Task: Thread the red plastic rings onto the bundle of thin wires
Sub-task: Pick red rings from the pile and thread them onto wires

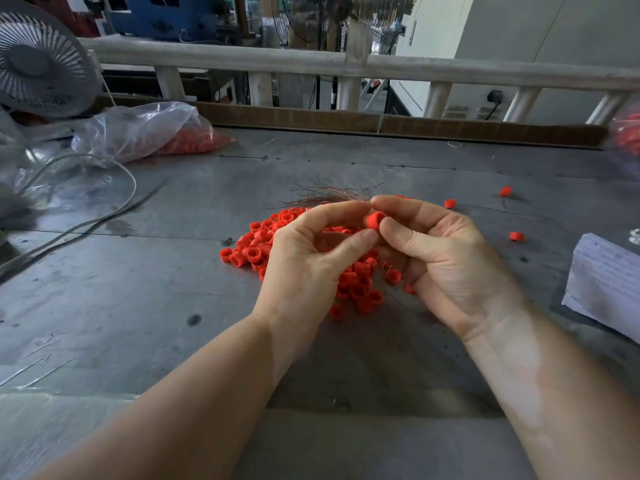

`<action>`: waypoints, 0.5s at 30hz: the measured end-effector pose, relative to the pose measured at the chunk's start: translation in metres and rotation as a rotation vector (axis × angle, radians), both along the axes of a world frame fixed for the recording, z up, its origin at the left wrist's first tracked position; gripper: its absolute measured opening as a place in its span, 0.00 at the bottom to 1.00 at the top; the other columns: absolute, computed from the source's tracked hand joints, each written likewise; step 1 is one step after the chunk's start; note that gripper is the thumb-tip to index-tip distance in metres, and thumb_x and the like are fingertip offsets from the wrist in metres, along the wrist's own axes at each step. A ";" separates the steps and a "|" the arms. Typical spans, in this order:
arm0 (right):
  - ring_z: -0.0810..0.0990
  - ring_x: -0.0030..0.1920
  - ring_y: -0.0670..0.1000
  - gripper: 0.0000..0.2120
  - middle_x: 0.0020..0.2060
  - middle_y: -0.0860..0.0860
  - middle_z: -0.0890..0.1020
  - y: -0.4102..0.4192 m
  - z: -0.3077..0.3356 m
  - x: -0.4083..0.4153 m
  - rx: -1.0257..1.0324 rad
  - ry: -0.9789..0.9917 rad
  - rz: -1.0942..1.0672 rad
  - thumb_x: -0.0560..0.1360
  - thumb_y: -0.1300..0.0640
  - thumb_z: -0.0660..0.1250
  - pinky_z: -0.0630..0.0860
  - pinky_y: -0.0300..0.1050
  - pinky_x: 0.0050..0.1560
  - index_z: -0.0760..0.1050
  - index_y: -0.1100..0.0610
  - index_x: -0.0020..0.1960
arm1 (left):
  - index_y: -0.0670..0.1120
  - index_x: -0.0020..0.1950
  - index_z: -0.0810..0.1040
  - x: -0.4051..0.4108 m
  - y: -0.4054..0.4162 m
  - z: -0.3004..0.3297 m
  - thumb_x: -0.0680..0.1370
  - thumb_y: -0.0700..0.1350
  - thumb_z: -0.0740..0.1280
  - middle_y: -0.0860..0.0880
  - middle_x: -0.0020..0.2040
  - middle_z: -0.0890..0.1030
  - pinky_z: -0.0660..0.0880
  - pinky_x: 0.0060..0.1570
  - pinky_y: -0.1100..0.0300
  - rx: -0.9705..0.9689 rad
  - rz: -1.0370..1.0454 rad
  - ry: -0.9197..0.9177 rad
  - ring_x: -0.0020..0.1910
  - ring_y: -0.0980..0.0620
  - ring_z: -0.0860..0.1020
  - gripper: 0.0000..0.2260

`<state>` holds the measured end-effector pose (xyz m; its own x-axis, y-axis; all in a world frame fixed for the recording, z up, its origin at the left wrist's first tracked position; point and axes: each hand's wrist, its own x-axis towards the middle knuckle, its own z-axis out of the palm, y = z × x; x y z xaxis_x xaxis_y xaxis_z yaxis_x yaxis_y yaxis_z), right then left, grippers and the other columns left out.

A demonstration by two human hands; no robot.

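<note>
Wire bundle [332, 195] (roots behind fingers)

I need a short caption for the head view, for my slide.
Both hands pinch one red ring above a pile of rings.

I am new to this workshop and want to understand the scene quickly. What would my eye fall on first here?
First, the pile of red rings in the middle of the grey table, partly under the hands. Above it, the right hand pinches one red ring while the left hand meets it at the fingertips, with the bundle of thin wires fanning out just behind. At the far left lies a clear bag of more rings.
</note>
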<state>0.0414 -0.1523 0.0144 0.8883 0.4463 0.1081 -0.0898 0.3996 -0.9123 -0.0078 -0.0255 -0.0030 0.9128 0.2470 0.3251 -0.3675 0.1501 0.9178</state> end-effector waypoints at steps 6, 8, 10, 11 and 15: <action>0.83 0.39 0.45 0.10 0.36 0.52 0.84 0.000 0.000 0.000 0.006 -0.021 0.005 0.61 0.64 0.69 0.78 0.33 0.38 0.84 0.57 0.40 | 0.46 0.48 0.83 0.000 0.001 -0.001 0.67 0.43 0.73 0.45 0.46 0.84 0.78 0.51 0.56 -0.014 0.007 -0.006 0.48 0.48 0.82 0.10; 0.83 0.39 0.45 0.10 0.36 0.51 0.84 0.001 0.000 -0.001 0.015 -0.040 -0.017 0.60 0.65 0.69 0.79 0.34 0.39 0.84 0.57 0.39 | 0.46 0.47 0.83 0.001 0.001 -0.001 0.67 0.43 0.73 0.46 0.45 0.85 0.78 0.49 0.58 -0.011 0.012 -0.007 0.47 0.49 0.82 0.09; 0.83 0.39 0.45 0.09 0.35 0.51 0.84 0.001 0.000 -0.001 0.004 -0.087 -0.056 0.59 0.65 0.70 0.79 0.34 0.40 0.84 0.57 0.38 | 0.47 0.46 0.83 0.001 0.000 -0.001 0.66 0.44 0.73 0.47 0.44 0.85 0.78 0.45 0.62 -0.013 0.019 0.001 0.44 0.52 0.82 0.10; 0.83 0.39 0.45 0.08 0.35 0.51 0.84 0.002 0.000 -0.001 -0.008 -0.116 -0.075 0.59 0.64 0.70 0.79 0.34 0.41 0.84 0.56 0.37 | 0.47 0.46 0.83 0.001 0.000 -0.001 0.65 0.44 0.73 0.47 0.43 0.85 0.77 0.44 0.64 -0.018 0.022 0.007 0.43 0.53 0.82 0.10; 0.83 0.41 0.45 0.09 0.35 0.50 0.85 0.002 0.001 -0.001 -0.069 -0.223 -0.117 0.58 0.61 0.71 0.78 0.36 0.45 0.84 0.53 0.37 | 0.45 0.45 0.83 0.001 -0.001 0.000 0.65 0.44 0.72 0.48 0.39 0.84 0.76 0.39 0.66 -0.034 0.031 0.018 0.39 0.55 0.82 0.10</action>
<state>0.0403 -0.1506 0.0157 0.8920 0.3551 0.2798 0.1599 0.3311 -0.9300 -0.0072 -0.0262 -0.0027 0.9103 0.2856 0.2996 -0.3560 0.1706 0.9188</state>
